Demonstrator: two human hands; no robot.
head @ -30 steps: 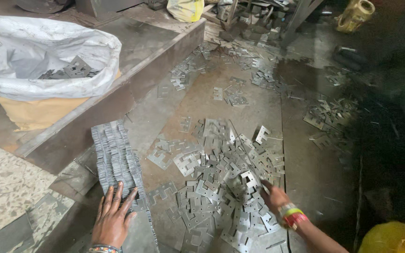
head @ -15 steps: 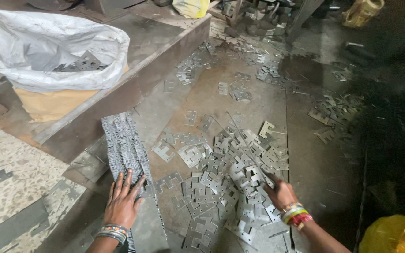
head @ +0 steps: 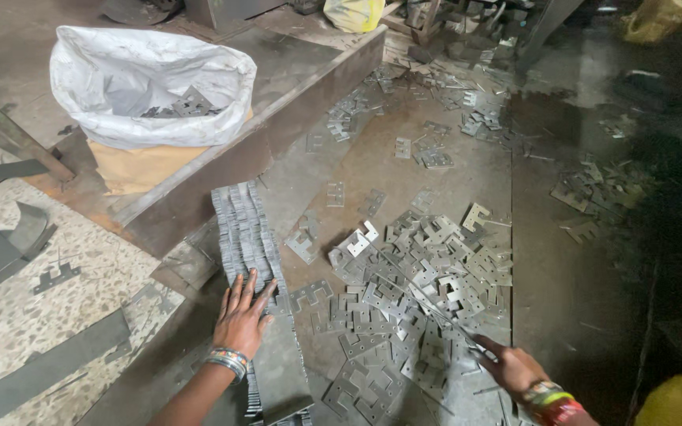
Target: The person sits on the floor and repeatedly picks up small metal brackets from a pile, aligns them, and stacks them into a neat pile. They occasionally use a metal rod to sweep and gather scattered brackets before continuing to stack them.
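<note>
Fingers (head: 256,285) further up plate row (head: 245,229), right hand (head: 512,368) unmoved

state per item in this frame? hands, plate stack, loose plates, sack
left hand: open, flat on the plate row
right hand: reaching into the loose pile, grip unclear
row of stacked plates: packed on edge, lying along the floor
loose metal plates: scattered flat
white sack: open, a few plates inside

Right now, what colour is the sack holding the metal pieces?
White sack, seen clearly in the head view.
</note>
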